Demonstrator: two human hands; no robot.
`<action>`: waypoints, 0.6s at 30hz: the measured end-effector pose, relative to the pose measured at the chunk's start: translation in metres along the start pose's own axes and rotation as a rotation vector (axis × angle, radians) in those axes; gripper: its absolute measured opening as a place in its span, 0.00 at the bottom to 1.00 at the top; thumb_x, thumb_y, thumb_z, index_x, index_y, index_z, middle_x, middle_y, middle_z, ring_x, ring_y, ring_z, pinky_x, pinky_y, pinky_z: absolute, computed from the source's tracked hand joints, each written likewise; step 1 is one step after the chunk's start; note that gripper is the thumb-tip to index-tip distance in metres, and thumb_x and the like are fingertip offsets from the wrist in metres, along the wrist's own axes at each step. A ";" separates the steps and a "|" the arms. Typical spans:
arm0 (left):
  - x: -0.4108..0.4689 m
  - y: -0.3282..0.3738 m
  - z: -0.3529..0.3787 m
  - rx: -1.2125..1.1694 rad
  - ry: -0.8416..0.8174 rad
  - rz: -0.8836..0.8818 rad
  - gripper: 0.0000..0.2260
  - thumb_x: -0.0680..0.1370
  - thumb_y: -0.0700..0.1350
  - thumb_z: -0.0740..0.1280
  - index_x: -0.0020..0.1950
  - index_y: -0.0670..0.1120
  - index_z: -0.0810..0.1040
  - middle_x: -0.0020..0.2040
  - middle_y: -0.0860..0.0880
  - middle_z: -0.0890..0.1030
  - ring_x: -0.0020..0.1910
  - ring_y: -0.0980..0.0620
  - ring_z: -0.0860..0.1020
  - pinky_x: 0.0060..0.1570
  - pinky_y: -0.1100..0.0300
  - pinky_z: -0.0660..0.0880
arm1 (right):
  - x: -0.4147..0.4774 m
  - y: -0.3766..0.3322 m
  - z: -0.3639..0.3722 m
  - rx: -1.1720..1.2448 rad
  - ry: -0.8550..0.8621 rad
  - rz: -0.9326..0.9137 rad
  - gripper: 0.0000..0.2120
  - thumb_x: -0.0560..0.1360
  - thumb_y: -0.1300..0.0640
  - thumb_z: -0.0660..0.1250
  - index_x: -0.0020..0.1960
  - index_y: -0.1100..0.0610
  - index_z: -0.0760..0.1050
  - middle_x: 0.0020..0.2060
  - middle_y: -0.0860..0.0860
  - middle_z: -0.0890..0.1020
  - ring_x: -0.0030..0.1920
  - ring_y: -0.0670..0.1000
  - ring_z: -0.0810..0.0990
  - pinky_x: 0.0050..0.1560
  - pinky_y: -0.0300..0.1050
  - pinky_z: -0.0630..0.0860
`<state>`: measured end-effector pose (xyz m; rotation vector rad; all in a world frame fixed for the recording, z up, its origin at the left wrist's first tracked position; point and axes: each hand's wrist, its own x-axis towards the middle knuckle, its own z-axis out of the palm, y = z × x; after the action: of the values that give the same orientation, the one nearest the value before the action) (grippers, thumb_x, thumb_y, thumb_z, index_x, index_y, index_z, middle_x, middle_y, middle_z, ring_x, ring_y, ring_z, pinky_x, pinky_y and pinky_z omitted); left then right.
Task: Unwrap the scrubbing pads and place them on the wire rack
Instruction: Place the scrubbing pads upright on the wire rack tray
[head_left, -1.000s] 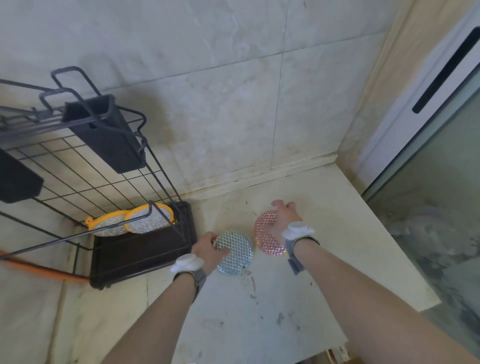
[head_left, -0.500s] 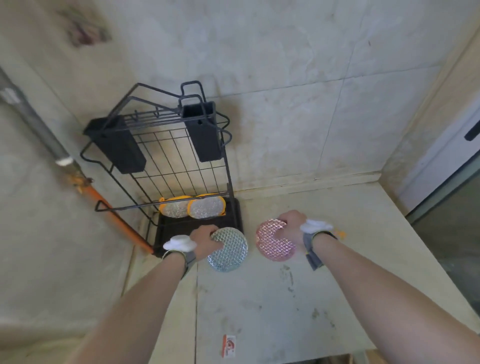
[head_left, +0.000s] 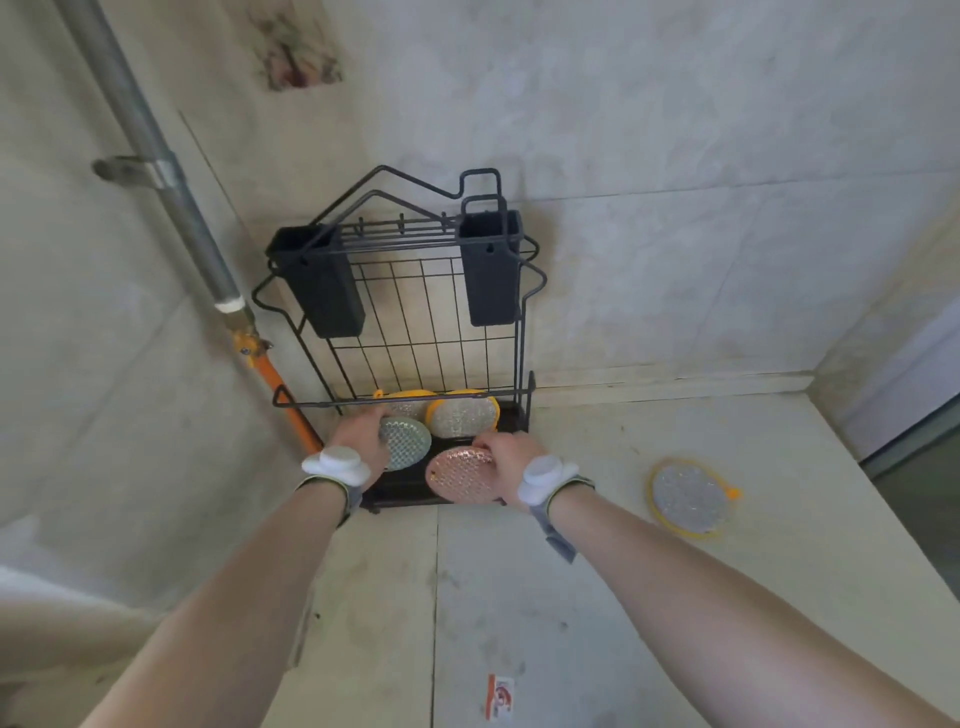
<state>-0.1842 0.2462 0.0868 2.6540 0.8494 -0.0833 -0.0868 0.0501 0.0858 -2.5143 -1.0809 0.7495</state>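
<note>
Head view: left hand (head_left: 363, 434) grips green pad (head_left: 404, 442), right hand (head_left: 511, 465) pink pad (head_left: 461, 475).

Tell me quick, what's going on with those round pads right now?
Left hand grips green pad, right hand grips pink pad, both at wire rack tray. Two yellow pads already inside. One yellow-rimmed pad on counter. Nothing blocking.
</note>
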 end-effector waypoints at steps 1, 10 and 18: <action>0.004 -0.001 0.001 0.018 -0.008 0.002 0.20 0.77 0.37 0.60 0.69 0.46 0.71 0.60 0.40 0.80 0.58 0.41 0.77 0.55 0.52 0.76 | 0.006 -0.007 0.001 -0.041 0.030 -0.008 0.21 0.72 0.63 0.66 0.64 0.53 0.70 0.56 0.56 0.80 0.54 0.60 0.80 0.49 0.51 0.79; 0.033 -0.007 0.020 0.176 -0.193 0.072 0.21 0.75 0.37 0.62 0.68 0.47 0.71 0.65 0.44 0.76 0.62 0.43 0.76 0.57 0.53 0.75 | 0.058 -0.034 -0.002 -0.219 -0.021 0.144 0.31 0.67 0.65 0.72 0.68 0.60 0.67 0.66 0.58 0.72 0.67 0.60 0.71 0.61 0.55 0.76; 0.047 -0.020 0.038 0.181 -0.020 0.078 0.19 0.77 0.45 0.63 0.68 0.48 0.71 0.67 0.44 0.75 0.64 0.41 0.75 0.62 0.51 0.73 | 0.076 -0.019 0.005 -0.372 0.003 0.190 0.23 0.79 0.56 0.59 0.72 0.58 0.61 0.72 0.59 0.65 0.72 0.59 0.64 0.71 0.51 0.62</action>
<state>-0.1551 0.2743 0.0375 2.8461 0.7640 -0.1751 -0.0566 0.1192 0.0647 -2.9638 -1.0745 0.6402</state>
